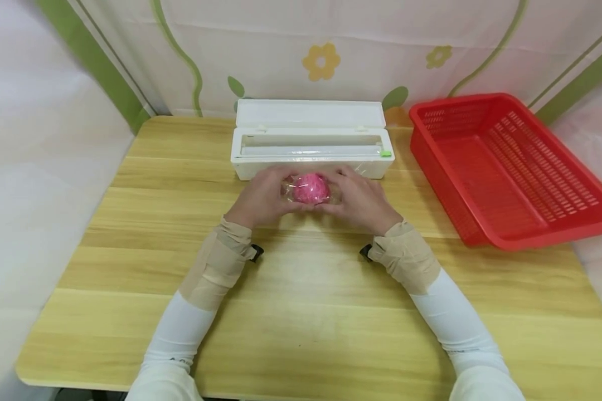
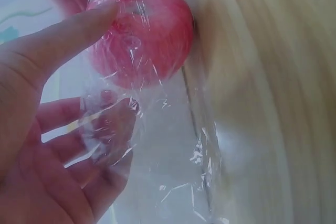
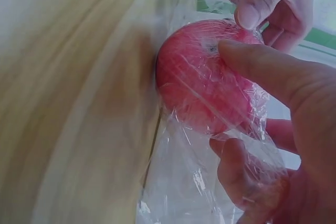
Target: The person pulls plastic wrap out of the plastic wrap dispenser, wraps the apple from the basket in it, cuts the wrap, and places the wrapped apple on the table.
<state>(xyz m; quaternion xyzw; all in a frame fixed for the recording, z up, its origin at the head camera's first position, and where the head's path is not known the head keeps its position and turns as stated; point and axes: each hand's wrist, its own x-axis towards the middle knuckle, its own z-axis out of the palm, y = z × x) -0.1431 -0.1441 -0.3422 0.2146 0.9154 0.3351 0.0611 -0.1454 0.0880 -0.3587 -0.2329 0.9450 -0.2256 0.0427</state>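
Our left hand (image 1: 263,196) and right hand (image 1: 365,199) pinch the pink apple (image 1: 311,189) and its clear film (image 2: 197,156) between thumbs and fingers, just in front of the white box (image 1: 311,132); we should draw that film snug and even, thumbs pressing gently lest it tear.

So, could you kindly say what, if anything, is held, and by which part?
A pink fruit in clear film, held between left hand and right hand, thumbs against its near side.

The round, pink-red apple (image 1: 311,188) — covered by clear, wrinkled cling film (image 3: 198,179) — is just in front of the open white film dispenser (image 1: 312,132).
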